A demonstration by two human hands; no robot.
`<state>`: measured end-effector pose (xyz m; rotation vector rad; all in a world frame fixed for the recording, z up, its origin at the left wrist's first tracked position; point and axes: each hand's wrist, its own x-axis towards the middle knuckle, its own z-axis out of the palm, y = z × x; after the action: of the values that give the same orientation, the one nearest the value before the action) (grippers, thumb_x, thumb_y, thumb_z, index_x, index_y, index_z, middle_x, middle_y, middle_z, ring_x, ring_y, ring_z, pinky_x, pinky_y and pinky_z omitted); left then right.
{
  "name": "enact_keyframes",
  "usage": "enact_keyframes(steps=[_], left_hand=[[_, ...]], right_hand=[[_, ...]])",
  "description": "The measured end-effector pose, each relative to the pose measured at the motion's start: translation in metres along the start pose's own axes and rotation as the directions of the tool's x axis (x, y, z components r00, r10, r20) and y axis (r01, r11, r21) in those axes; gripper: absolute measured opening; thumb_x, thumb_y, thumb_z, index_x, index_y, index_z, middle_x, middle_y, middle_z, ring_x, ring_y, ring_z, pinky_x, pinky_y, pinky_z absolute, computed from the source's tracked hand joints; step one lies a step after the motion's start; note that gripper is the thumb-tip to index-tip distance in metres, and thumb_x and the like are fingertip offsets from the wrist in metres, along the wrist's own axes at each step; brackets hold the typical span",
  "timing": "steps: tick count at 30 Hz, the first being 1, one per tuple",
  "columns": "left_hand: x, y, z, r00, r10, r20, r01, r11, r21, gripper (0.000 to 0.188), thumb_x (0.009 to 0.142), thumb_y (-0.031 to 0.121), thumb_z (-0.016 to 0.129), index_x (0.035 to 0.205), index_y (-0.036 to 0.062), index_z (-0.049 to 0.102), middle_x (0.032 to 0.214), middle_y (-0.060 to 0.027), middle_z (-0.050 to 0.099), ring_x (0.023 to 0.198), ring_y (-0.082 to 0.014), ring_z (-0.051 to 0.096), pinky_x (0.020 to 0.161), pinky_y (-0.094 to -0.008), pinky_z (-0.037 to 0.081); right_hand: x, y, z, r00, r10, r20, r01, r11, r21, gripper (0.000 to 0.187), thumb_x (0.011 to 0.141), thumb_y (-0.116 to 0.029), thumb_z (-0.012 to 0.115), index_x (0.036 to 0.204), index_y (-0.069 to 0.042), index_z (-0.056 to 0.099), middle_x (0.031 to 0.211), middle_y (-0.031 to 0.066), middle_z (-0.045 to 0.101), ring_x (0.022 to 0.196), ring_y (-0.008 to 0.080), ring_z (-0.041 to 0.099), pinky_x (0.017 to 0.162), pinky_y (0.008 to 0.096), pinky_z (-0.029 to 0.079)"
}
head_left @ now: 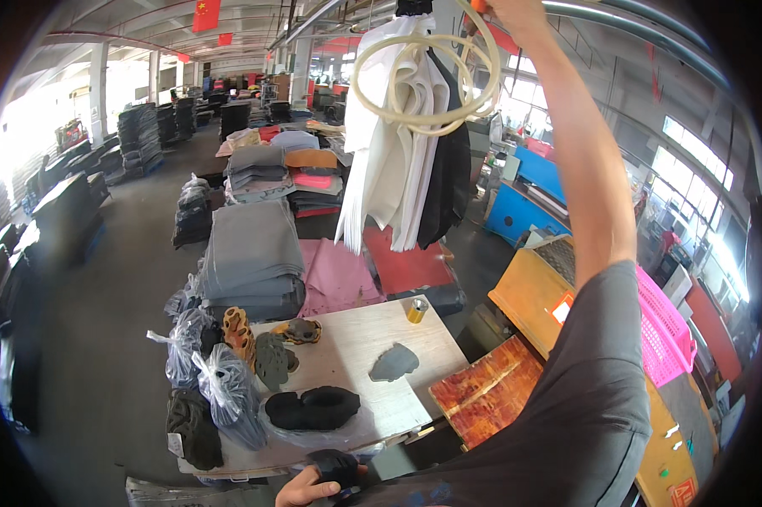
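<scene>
My right arm reaches up high, and my right hand is closed at the upper edge, partly cut off. Beside its fingers shows a small orange piece; what exactly the hand holds is hard to make out. A pale yellow coiled hose hangs next to it, in front of white sheets and a black sheet that hang down. Low in view, my left hand is closed around a dark, soft-looking black piece, its thumb on the near side. The kind of this piece cannot be told.
A pale worktable bears a gold tin, a grey cut piece, black padded pieces and clog-like shoes. Plastic bags crowd its left. Beyond are stacked grey sheets. A pink basket stands right.
</scene>
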<state>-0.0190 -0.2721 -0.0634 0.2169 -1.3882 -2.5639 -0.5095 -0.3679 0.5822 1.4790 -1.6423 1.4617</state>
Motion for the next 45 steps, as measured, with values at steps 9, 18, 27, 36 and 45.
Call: enact_keyframes(steps=[9,18,27,36,45], left_hand=[[0.037,0.008,-0.013,0.993,0.085,-0.082,-0.079,0.994,0.069,0.076,0.091,0.049,0.079,0.142,-0.0035,0.059,0.125,-0.014,0.07,0.115,-0.024,0.065,0.101,-0.0384,0.051],[0.111,-0.003,0.027,0.913,0.336,-0.233,-0.217,0.881,0.421,0.045,0.092,0.016,0.071,0.131,-0.0044,0.061,0.114,-0.0167,0.065,0.11,-0.0195,0.058,0.1,-0.0388,0.048],[0.206,-0.049,0.067,0.932,0.332,-0.145,-0.203,0.81,0.549,0.02,0.078,0.018,0.076,0.086,0.0003,0.071,0.078,-0.0203,0.07,0.077,-0.0406,0.07,0.068,-0.0495,0.052],[0.25,-0.087,0.117,0.942,0.321,-0.103,-0.191,0.759,0.622,0.04,0.082,0.029,0.08,0.1,-0.0065,0.071,0.09,-0.0257,0.073,0.089,-0.0446,0.072,0.091,-0.0524,0.055],[0.188,-0.084,0.138,0.807,0.566,-0.17,-0.28,0.62,0.733,0.041,0.089,0.028,0.082,0.116,-0.0019,0.072,0.113,-0.0199,0.076,0.107,-0.0375,0.074,0.097,-0.0465,0.059]], right_hand=[[-0.108,0.139,0.006,0.968,-0.035,0.248,0.034,0.999,0.007,0.033,0.104,-0.028,0.07,0.125,-0.003,0.072,0.112,0.0045,0.073,0.105,0.0149,0.071,0.093,0.0354,0.06],[-0.473,0.072,0.014,0.661,0.474,0.581,-0.565,0.825,-0.031,0.037,0.106,-0.021,0.063,0.14,-0.005,0.061,0.121,0.013,0.071,0.109,0.0189,0.067,0.086,0.0344,0.057],[-0.567,0.032,0.057,0.358,0.35,0.866,-0.161,0.936,-0.312,0.076,0.089,-0.033,0.085,0.152,-0.001,0.055,0.135,0.0256,0.066,0.127,0.0428,0.063,0.108,0.0477,0.051],[-0.57,0.056,0.003,0.308,0.504,0.807,-0.196,0.864,-0.464,0.04,0.098,-0.022,0.078,0.131,-0.001,0.073,0.12,0.021,0.074,0.108,0.0358,0.074,0.092,0.0403,0.058],[-0.558,0.085,-0.061,0.346,0.6,0.721,-0.287,0.8,-0.527,0.036,0.096,-0.018,0.081,0.126,0.001,0.075,0.1,0.0157,0.076,0.085,0.0215,0.072,0.078,0.0342,0.057]])
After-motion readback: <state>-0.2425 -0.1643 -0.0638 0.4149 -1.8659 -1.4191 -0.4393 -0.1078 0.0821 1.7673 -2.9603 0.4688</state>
